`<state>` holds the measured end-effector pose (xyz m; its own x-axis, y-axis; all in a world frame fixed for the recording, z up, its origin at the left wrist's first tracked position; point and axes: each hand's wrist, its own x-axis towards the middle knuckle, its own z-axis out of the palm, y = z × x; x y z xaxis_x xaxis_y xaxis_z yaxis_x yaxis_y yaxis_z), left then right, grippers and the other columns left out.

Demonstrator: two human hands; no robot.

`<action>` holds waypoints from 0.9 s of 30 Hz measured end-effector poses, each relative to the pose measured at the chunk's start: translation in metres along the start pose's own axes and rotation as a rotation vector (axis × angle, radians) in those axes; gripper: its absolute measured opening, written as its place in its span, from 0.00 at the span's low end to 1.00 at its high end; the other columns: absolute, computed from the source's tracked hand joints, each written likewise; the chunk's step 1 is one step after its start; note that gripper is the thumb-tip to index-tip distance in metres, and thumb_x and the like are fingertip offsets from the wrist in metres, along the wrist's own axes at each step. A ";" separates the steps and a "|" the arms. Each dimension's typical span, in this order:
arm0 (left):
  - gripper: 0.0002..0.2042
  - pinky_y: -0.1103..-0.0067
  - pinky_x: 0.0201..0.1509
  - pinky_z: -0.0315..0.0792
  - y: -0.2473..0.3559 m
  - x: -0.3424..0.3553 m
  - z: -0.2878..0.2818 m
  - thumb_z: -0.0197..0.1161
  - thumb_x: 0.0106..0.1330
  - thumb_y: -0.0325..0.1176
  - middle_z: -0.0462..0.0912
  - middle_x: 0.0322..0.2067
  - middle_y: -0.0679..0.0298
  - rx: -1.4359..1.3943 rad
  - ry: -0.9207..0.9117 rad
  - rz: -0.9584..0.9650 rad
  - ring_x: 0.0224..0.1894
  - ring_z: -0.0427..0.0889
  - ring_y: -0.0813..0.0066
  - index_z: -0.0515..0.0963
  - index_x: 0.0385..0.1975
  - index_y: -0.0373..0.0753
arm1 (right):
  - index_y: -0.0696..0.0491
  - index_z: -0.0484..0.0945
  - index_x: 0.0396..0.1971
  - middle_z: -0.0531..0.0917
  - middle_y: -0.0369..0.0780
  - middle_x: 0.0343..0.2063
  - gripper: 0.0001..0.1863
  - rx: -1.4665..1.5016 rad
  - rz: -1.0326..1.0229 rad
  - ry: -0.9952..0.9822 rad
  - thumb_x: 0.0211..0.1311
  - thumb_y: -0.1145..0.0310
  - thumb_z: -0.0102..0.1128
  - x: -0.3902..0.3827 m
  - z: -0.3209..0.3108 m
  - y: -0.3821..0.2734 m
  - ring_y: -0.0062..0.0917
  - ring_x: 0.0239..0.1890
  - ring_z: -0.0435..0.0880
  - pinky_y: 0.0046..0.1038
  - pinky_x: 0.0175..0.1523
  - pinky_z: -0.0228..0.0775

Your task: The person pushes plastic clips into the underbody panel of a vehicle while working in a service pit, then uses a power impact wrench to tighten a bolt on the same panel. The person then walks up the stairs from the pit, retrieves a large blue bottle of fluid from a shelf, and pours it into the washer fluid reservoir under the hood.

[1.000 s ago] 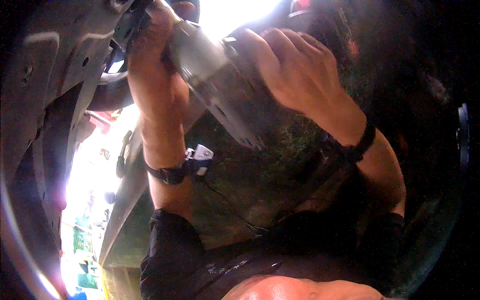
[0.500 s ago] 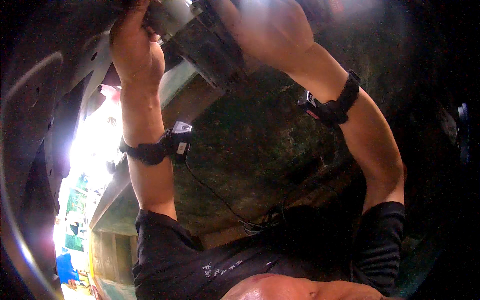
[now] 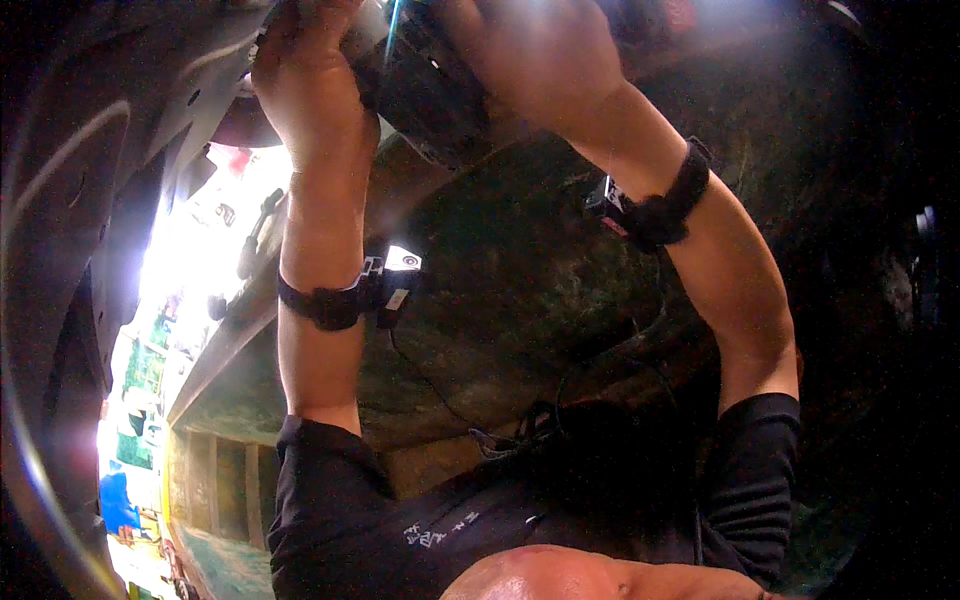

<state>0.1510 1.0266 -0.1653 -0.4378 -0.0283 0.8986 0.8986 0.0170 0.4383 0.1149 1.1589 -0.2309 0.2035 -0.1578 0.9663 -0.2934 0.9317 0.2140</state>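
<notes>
Left bare hand (image 3: 312, 88) had shifted rightward, beside the dark, boxy, hard-looking part (image 3: 430, 108) at upper centre.
Right bare hand (image 3: 545, 62) flanked it; fingertips were hidden, so neither grip could be determined. Even two-handed support was judged advisable.

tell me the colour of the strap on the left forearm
Black; the strap shows best in the head view.

Has left hand (image 3: 312, 80) and right hand (image 3: 548, 55) raised on either side of a dark, blocky part (image 3: 435, 112), perhaps gripping it; wears black forearm straps (image 3: 332, 308) with small devices (image 3: 401, 275) and a black shirt (image 3: 590, 500).
</notes>
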 end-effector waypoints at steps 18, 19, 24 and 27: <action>0.11 0.81 0.43 0.68 0.005 -0.062 0.004 0.58 0.68 0.38 0.81 0.36 0.65 -0.117 -0.259 -0.136 0.37 0.75 0.80 0.79 0.38 0.37 | 0.52 0.79 0.41 0.81 0.35 0.31 0.15 0.088 0.017 0.095 0.53 0.67 0.64 -0.072 -0.051 0.014 0.26 0.31 0.82 0.26 0.34 0.73; 0.09 0.80 0.42 0.69 0.015 -0.061 0.011 0.59 0.67 0.35 0.81 0.36 0.64 -0.214 -0.352 -0.152 0.36 0.76 0.79 0.79 0.36 0.36 | 0.54 0.79 0.40 0.82 0.36 0.32 0.15 0.134 0.043 0.105 0.52 0.67 0.65 -0.072 -0.061 0.014 0.27 0.31 0.83 0.26 0.34 0.74; 0.06 0.80 0.40 0.72 0.035 -0.045 0.072 0.57 0.67 0.29 0.81 0.36 0.61 -0.518 -0.670 -0.221 0.36 0.79 0.77 0.79 0.34 0.34 | 0.52 0.78 0.44 0.82 0.37 0.30 0.17 0.222 0.194 0.213 0.53 0.65 0.63 -0.069 -0.104 0.046 0.29 0.30 0.83 0.30 0.33 0.74; 0.07 0.80 0.42 0.73 0.056 -0.040 0.099 0.57 0.68 0.28 0.82 0.37 0.63 -0.448 -0.708 -0.108 0.37 0.79 0.78 0.79 0.39 0.33 | 0.55 0.79 0.42 0.82 0.40 0.29 0.16 0.194 0.211 0.318 0.52 0.66 0.64 -0.059 -0.129 0.058 0.32 0.27 0.83 0.32 0.30 0.74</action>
<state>0.2160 1.1281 -0.1747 -0.3017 0.6291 0.7164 0.7113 -0.3518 0.6085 0.2063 1.2648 -0.2937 0.3890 0.1671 0.9060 -0.5233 0.8494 0.0681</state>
